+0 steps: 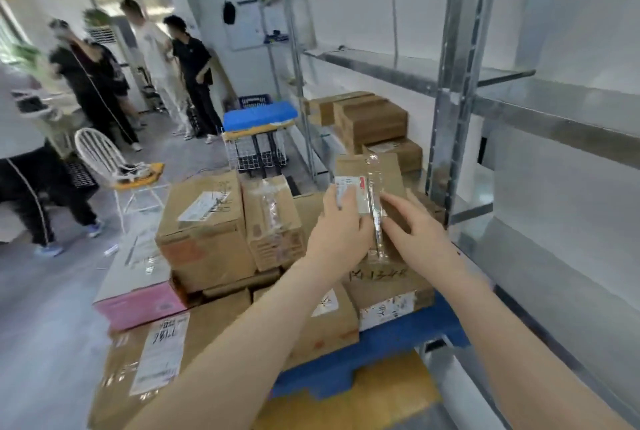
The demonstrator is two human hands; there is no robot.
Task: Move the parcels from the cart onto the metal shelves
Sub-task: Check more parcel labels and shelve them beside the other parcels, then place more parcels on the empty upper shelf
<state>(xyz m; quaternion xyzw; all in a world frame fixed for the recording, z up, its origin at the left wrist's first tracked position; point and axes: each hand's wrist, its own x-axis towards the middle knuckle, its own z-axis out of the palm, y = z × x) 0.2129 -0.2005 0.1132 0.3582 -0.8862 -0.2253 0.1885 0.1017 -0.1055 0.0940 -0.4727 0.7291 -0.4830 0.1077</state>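
Note:
A small brown taped parcel (382, 171) with a white label sits on top of the pile on the blue cart (398, 339). My left hand (341, 225) grips its left side over the label. On the parcel's right side lies my right hand (412, 228), its fingers curled onto the top. Several more cardboard parcels (204, 228) fill the cart, plus a pink and white box (138, 291). The metal shelves (519, 107) stand to the right, with a few brown parcels (372, 121) on a lower level.
Three people (187, 73) stand at the back left, and another (31, 170) at the left edge. A white chair (107, 163) and a wire cart with a blue lid (258, 133) stand on the floor beyond the cart. A shelf upright (457, 83) rises just right of my hands.

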